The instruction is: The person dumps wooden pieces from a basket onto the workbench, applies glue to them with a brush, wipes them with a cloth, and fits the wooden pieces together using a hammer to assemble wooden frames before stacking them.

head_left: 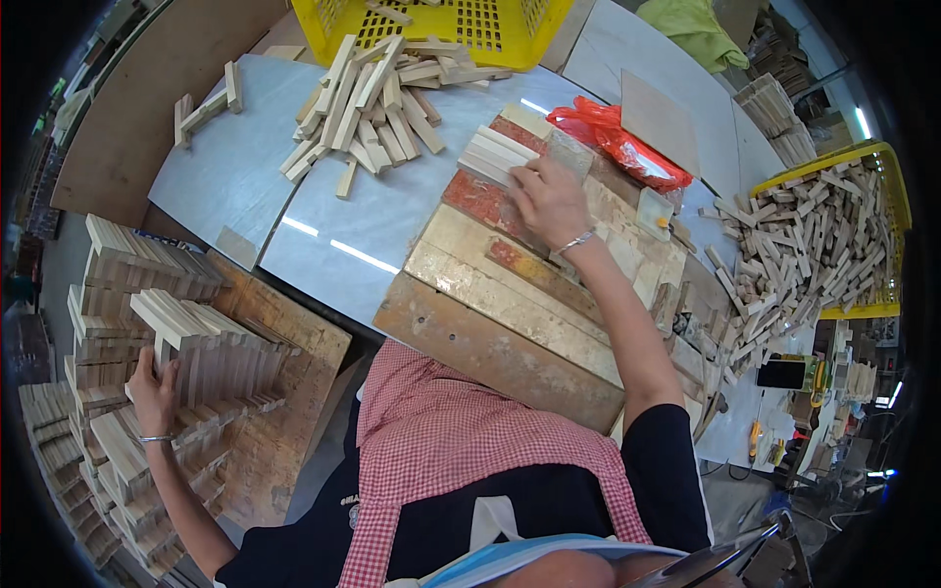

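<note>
My right hand (pixel 547 199) reaches forward over a worn, paint-stained wooden block (pixel 490 314) and rests its fingers on a small row of pale wooden strips (pixel 497 154) lying side by side. My left hand (pixel 154 392) stretches down to the left and grips a bundle of upright wooden strips (pixel 196 348) set on stacked rows of the same strips. A bracelet circles each wrist.
A loose heap of wooden strips (pixel 368 103) lies on the grey tabletop (pixel 235 176) before a yellow crate (pixel 441 24). A red plastic bag (pixel 618 142) sits right of my hand. Another yellow crate (pixel 833 235) overflows with strips at right. A phone (pixel 781 373) lies nearby.
</note>
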`<state>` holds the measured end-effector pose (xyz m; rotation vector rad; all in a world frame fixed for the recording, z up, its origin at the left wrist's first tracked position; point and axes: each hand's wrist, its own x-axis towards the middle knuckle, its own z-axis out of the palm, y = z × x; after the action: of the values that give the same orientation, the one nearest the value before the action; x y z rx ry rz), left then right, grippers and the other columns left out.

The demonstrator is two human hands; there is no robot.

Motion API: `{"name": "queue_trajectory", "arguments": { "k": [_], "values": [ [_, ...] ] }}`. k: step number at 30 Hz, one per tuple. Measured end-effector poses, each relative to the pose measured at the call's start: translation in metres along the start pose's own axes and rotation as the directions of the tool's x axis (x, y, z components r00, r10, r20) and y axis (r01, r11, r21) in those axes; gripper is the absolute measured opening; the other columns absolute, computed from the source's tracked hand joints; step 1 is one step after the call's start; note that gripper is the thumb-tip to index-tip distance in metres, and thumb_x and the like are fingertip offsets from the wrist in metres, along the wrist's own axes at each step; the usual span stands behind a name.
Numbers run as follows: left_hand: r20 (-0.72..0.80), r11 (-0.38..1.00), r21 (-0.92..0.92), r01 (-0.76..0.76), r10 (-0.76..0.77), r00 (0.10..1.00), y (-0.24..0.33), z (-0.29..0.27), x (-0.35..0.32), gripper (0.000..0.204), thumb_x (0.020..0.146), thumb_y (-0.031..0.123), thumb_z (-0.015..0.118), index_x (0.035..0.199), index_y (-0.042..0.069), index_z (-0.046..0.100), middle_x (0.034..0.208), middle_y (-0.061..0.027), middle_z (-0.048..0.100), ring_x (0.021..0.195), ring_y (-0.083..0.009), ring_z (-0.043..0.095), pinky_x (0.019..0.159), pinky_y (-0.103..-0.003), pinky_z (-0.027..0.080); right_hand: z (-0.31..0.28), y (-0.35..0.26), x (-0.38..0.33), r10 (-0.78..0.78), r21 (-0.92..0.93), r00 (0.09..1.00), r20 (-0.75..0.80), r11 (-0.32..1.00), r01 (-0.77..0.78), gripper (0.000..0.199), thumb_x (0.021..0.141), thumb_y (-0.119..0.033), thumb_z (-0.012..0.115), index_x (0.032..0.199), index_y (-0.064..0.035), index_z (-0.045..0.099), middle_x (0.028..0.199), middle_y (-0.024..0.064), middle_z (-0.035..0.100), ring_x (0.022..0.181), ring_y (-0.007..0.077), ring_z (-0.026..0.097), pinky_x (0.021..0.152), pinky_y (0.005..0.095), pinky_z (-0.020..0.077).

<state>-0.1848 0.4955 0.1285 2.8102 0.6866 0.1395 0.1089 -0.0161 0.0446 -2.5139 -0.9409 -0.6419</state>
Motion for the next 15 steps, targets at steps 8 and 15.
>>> {"name": "queue_trajectory", "arguments": {
  "k": [8,15],
  "values": [
    [-0.23,0.993,0.096,-0.072,0.092,0.969,0.055,-0.016,-0.022,0.04,0.082,0.026,0.068,0.113,0.002,0.059,0.106,-0.0169,0.062,0.1,-0.0337,0.06,0.084,-0.04,0.048,0.031,-0.008,0.013,-0.263,-0.172,0.962,-0.072,0.954,0.247,0.019,0.072,-0.017,0.066,0.084,-0.0051,0.057,0.081,0.0114,0.055,0.078,0.0297,0.055,0.071,0.0408,0.0444],
    [-0.325,0.835,-0.056,-0.547,0.502,0.801,0.187,0.024,-0.019,0.035,0.077,0.017,0.07,0.107,0.003,0.059,0.098,-0.0138,0.063,0.09,-0.0278,0.061,0.076,-0.036,0.05,-0.006,-0.019,0.02,-0.244,-0.174,0.969,-0.038,0.956,0.234,0.026,0.077,-0.006,0.061,0.103,-0.0048,0.06,0.079,0.0081,0.054,0.07,0.022,0.051,0.063,0.034,0.0436]
  ]
}}
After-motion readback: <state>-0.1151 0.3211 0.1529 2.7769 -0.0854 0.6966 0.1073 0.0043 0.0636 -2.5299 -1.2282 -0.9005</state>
